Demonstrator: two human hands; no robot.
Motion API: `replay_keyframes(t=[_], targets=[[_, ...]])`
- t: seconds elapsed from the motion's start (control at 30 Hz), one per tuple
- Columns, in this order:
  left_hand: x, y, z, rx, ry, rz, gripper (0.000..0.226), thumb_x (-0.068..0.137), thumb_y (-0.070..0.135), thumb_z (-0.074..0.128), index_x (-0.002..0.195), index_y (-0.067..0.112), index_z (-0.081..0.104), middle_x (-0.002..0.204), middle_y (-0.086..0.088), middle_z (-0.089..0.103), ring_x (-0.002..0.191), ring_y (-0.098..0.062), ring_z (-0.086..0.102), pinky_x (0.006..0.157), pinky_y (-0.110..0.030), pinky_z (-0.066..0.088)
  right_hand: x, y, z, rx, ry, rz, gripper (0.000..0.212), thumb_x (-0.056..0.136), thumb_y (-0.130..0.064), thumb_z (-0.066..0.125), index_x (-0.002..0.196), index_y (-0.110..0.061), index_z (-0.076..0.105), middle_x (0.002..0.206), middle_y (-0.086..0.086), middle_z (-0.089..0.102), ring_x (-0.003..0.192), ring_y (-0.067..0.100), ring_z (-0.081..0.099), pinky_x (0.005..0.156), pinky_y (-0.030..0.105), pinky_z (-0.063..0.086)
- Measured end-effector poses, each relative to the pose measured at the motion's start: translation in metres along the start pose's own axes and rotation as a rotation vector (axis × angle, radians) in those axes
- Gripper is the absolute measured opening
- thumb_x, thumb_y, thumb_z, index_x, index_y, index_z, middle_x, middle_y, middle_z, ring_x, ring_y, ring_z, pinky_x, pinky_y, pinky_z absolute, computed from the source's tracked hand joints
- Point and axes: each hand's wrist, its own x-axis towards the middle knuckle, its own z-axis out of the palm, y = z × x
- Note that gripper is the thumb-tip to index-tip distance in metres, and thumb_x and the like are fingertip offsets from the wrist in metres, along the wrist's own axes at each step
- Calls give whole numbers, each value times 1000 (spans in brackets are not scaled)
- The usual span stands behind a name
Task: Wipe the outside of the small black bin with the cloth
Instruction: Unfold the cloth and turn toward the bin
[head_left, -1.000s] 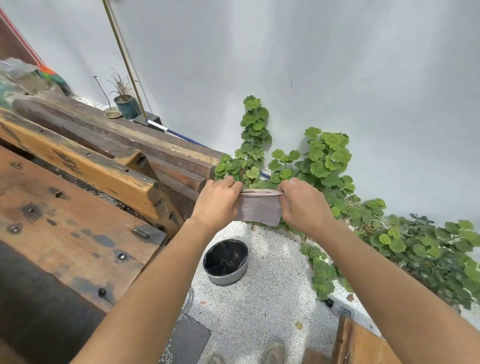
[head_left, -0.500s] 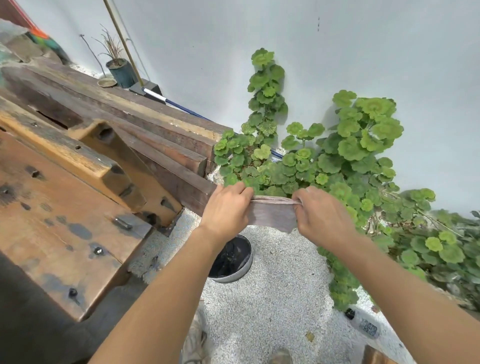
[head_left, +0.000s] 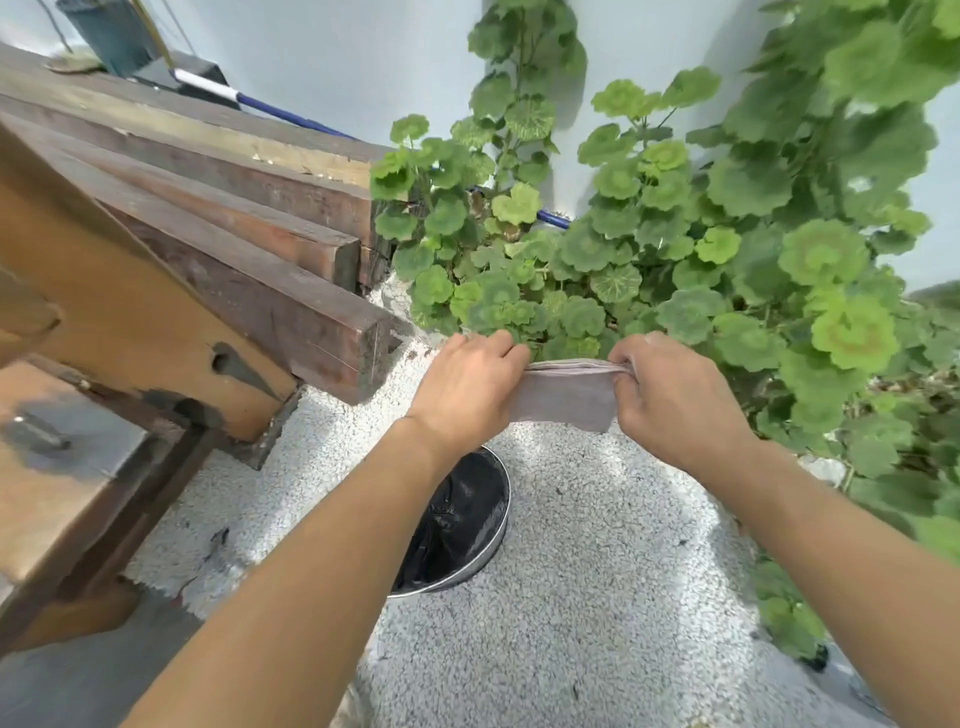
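Observation:
A folded grey-mauve cloth (head_left: 569, 395) is stretched between my two hands in mid-air. My left hand (head_left: 467, 389) grips its left end and my right hand (head_left: 675, 400) grips its right end. Below them, on the pale gravel floor, stands the small black bin (head_left: 462, 525), round with a metal rim and a black liner inside. My left forearm covers the bin's left part. The cloth hangs well above the bin and does not touch it.
Heavy wooden beams (head_left: 249, 249) and a wooden bench (head_left: 78, 415) fill the left side. Leafy green plants (head_left: 675, 234) crowd the white wall behind and to the right. A blue-and-white pole (head_left: 270, 106) lies behind the beams. Gravel floor (head_left: 623, 571) surrounds the bin.
The view has tilted down and closed in on the bin and the plants. Both hands keep the same grip on the cloth, now held lower and nearer the bin.

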Motion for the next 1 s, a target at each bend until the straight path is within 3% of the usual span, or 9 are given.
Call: replay_keyframes(t=[0.1,0.33,0.67,0.77,0.9,1.0], targets=[[4,-10,71,26,16,29,17,81,5,65,96,11,60,89,-6,58,77,-31,58,71,-33,21,1,17,64,-14,-32,7,15,92,-15,57,106,-13,63,97,5,63,82,26,57,72,38,51],[8,-12,161,86,72,91,17,83,8,60,100,13,58,94,-4,59,84,-28,60,70,-33,24,-7,50,149,-19,103,-24,14,89,-14,59,102,-11,64,93,8,64,80,30,61,70,38,50],[-21,0,174,107,83,158,26,98,33,46,109,17,63,95,0,62,86,-25,62,74,-36,38,-20,53,157,8,212,-83,7,83,-23,56,87,-18,59,77,-4,54,72,22,53,65,33,39],[-58,4,164,-36,100,123,31,98,43,47,107,19,64,92,1,63,83,-24,63,72,-34,44,-32,54,156,31,216,-101,11,81,-25,54,86,-18,59,77,-2,55,71,24,52,64,34,42],[-128,11,162,-152,-96,-38,39,90,66,40,91,30,56,82,13,55,73,-14,59,66,-36,50,-44,57,162,11,215,-171,11,83,-23,57,88,-13,60,77,1,55,70,25,51,62,32,38],[-170,14,170,-188,-263,-110,31,90,62,44,88,32,51,81,15,50,73,-10,56,69,-35,50,-48,54,171,13,196,-198,4,85,-20,59,85,-15,58,72,-2,51,66,22,51,58,32,38]])
